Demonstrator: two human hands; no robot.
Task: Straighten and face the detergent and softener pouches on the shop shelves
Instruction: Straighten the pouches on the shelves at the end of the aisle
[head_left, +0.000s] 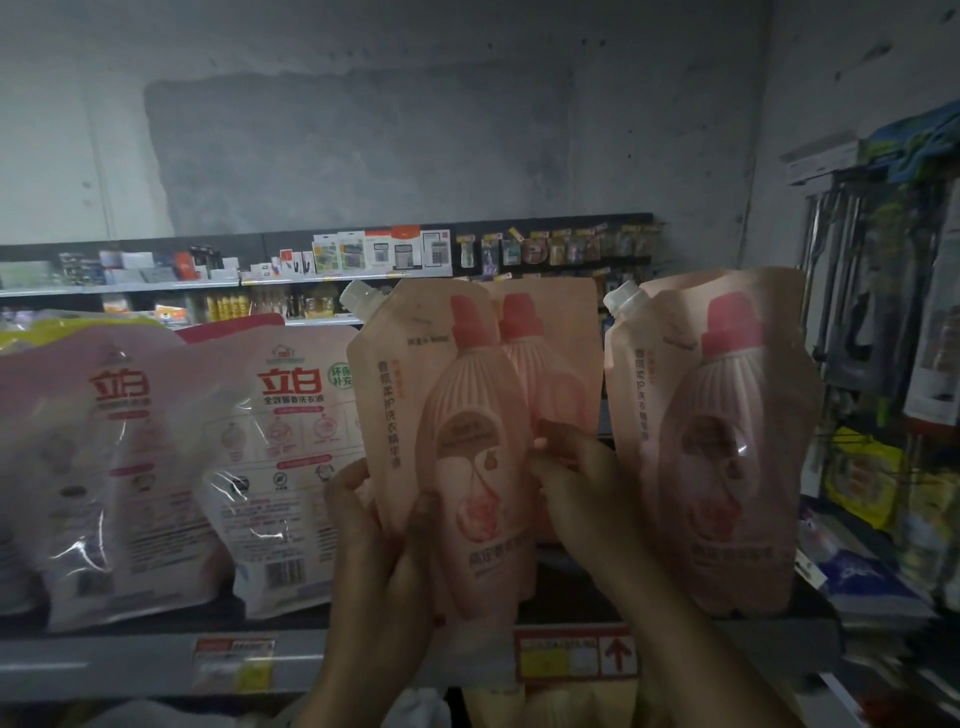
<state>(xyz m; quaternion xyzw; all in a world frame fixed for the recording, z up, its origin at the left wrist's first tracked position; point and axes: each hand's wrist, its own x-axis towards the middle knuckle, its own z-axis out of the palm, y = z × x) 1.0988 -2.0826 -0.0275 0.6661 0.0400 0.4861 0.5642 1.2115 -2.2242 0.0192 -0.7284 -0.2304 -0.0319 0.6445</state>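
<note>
- Head view: the peach spouted pouch is held upright with its print facing out, at the shelf front, its base overlapping the shelf lip.
- The left hand is clamped on the pouch's lower left side, with the thumb laid across the front. The right hand pinches the right edge at mid-height.
- The pouch is judged soft and sloshy: liquid-filled film, glossy and probably slippery, with its weight settled low.
- Hold is best taken on both side seams below the middle, not by the white cap above the left-hand grip.
- Just behind the right-hand grip a second peach pouch stands. Further right, a third peach pouch faces out.
- Left of the left-hand grip, white detergent pouches lean. A price label is seen below the grips.
</note>
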